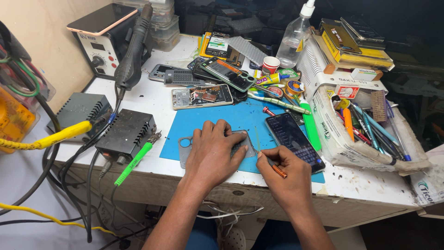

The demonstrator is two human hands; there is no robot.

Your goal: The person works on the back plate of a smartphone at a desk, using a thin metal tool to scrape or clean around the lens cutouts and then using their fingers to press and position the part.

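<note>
My left hand (214,153) lies flat on a grey phone back cover (185,144), pressing it onto the blue work mat (217,118). My right hand (283,175) grips a thin tool with an orange handle (278,171); its tip touches the cover's right edge near my left fingertips. A dark phone with a lit screen (294,139) lies on the mat just right of my hands.
Opened phones (201,96) and loose parts clutter the back of the white bench (370,185). A hot-air station (104,39) and black boxes (126,134) with cables stand at left. A white tray of pens and tools (370,134) sits at right, with a clear bottle (295,37) behind.
</note>
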